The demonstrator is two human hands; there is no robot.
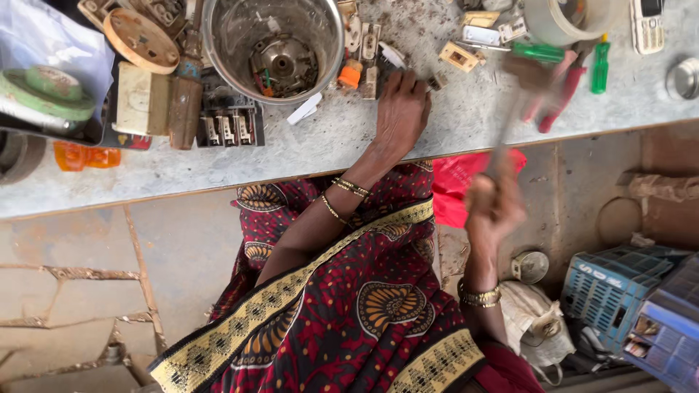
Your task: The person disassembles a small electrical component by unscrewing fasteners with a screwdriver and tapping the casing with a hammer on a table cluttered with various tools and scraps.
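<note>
My left hand (400, 109) rests on the grey workbench (306, 156), its fingers pressed on a small dark part (386, 73) that they mostly hide. My right hand (494, 206), blurred by motion, is closed around the handle of a hammer (526, 80). The hammer's head is raised over the bench, to the right of my left hand. Gold bangles sit on both wrists. A red patterned garment covers my lap below.
A steel jar (273, 45) holding metal bits stands at the back. Switch parts (229, 124), a round wooden disc (140, 40), green-handled screwdrivers (600, 65), red-handled pliers (561, 98), a tape roll (557, 20) and a phone (646, 25) crowd the bench. Blue crates (619, 287) sit on the floor.
</note>
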